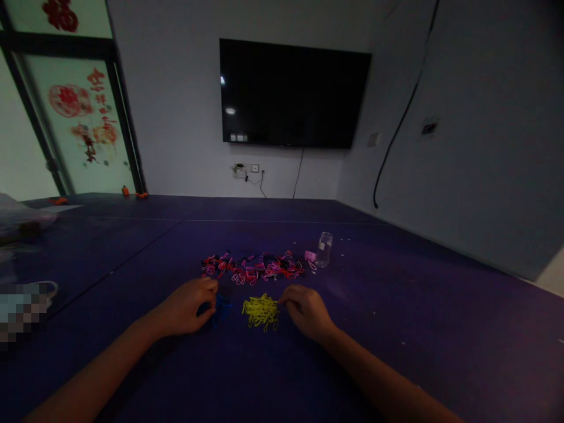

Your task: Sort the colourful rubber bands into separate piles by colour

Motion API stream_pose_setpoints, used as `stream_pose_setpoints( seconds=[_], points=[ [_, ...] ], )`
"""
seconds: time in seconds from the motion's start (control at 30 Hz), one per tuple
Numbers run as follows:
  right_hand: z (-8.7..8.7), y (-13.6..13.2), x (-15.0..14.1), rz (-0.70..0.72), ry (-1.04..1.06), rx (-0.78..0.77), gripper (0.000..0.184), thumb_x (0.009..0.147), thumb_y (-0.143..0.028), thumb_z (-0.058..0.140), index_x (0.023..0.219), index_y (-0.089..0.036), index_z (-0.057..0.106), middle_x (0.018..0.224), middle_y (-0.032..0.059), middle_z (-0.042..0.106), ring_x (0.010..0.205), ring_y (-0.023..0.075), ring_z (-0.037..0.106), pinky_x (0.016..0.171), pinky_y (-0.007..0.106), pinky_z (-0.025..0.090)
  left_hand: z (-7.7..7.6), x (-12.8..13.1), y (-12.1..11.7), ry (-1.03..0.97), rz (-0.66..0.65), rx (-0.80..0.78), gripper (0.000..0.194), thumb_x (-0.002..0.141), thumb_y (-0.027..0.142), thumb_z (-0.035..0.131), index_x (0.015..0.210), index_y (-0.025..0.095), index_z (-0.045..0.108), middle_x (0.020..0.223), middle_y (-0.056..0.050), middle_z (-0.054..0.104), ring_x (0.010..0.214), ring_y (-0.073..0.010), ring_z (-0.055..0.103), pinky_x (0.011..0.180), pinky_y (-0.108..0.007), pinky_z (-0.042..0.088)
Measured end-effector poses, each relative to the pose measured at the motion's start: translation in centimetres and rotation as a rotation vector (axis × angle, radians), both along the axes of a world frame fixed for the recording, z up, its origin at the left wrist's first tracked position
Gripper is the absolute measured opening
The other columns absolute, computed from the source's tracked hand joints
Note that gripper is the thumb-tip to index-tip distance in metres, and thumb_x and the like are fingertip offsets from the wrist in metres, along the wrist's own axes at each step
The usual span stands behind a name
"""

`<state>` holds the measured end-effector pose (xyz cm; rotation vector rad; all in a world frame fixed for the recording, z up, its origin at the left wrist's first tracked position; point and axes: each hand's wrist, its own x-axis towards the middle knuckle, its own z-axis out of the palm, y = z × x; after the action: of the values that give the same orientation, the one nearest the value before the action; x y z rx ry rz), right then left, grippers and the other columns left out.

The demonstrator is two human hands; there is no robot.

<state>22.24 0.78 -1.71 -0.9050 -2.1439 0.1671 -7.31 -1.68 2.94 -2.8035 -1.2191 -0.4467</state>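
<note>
My left hand [194,305] is closed, its fingers curled just beside a small pile of blue elastic bands [222,305] that it partly hides. What lies between those fingertips, if anything, is hidden. At the right edge of a heap of yellow elastic bands [261,311], my right hand [307,309] has thumb and fingers pinched together; I cannot make out anything in them. Beyond both hands spreads a loose row of mixed pink, red and dark elastic bands [253,269].
A clear plastic bottle [324,249] stands behind the row at the right, with a pink cap [310,256] beside it. The purple surface [396,352] reaches back to a wall with a television [295,94]. A dark cable [400,117] hangs at the right.
</note>
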Motion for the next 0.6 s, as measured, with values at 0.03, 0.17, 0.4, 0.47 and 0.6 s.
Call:
stream_pose_setpoints(
  seconds=[0.03, 0.17, 0.4, 0.47, 0.6],
  points=[
    [0.0, 0.0, 0.0, -0.001, 0.003, 0.003, 0.033, 0.072, -0.004, 0.042, 0.074, -0.021, 0.07, 0.075, 0.0027, 0.066, 0.071, 0.0139, 0.061, 0.066, 0.023, 0.044, 0.0, 0.0, 0.1, -0.005, 0.005, 0.006, 0.013, 0.077, 0.015, 0.049, 0.067, 0.018, 0.057, 0.078, -0.003, 0.054, 0.077, -0.0167, 0.051, 0.067, -0.027, 0.04],
    [-0.1, 0.0, -0.1, -0.013, 0.004, 0.007, 0.031, 0.073, -0.005, 0.042, 0.075, -0.02, 0.069, 0.076, 0.0027, 0.066, 0.071, 0.0134, 0.061, 0.065, 0.022, 0.044, -0.6, -0.3, 0.8, -0.056, 0.039, 0.048, 0.014, 0.079, 0.019, 0.048, 0.069, 0.018, 0.058, 0.078, -0.004, 0.057, 0.075, -0.0165, 0.054, 0.067, -0.027, 0.042],
    [0.0, 0.0, -0.2, -0.012, -0.017, -0.019, 0.032, 0.072, -0.004, 0.042, 0.077, -0.02, 0.069, 0.079, 0.0026, 0.067, 0.075, 0.0135, 0.062, 0.068, 0.022, 0.045, -2.2, -2.5, 2.9, -0.477, 0.388, 0.097, 0.023, 0.078, 0.034, 0.045, 0.074, 0.019, 0.062, 0.07, -0.002, 0.066, 0.064, -0.0172, 0.062, 0.059, -0.025, 0.046],
    [0.0, -0.1, -0.3, -0.015, -0.024, -0.021, 0.031, 0.072, -0.005, 0.042, 0.077, -0.02, 0.069, 0.079, 0.0027, 0.067, 0.075, 0.0135, 0.062, 0.068, 0.022, 0.045, -2.7, -3.1, 3.6, -0.608, 0.468, 0.07, 0.022, 0.074, 0.035, 0.047, 0.072, 0.02, 0.062, 0.067, -0.002, 0.066, 0.061, -0.0174, 0.063, 0.057, -0.025, 0.048],
    [0.1, -0.1, -0.5, -0.01, -0.028, -0.013, 0.03, 0.072, -0.005, 0.042, 0.076, -0.02, 0.069, 0.078, 0.0028, 0.066, 0.073, 0.0135, 0.062, 0.068, 0.022, 0.045, -3.4, -3.8, 5.0, -0.741, 0.518, 0.074, 0.024, 0.072, 0.04, 0.048, 0.07, 0.019, 0.061, 0.067, -0.003, 0.067, 0.063, -0.0188, 0.065, 0.061, -0.027, 0.051]
  ],
)
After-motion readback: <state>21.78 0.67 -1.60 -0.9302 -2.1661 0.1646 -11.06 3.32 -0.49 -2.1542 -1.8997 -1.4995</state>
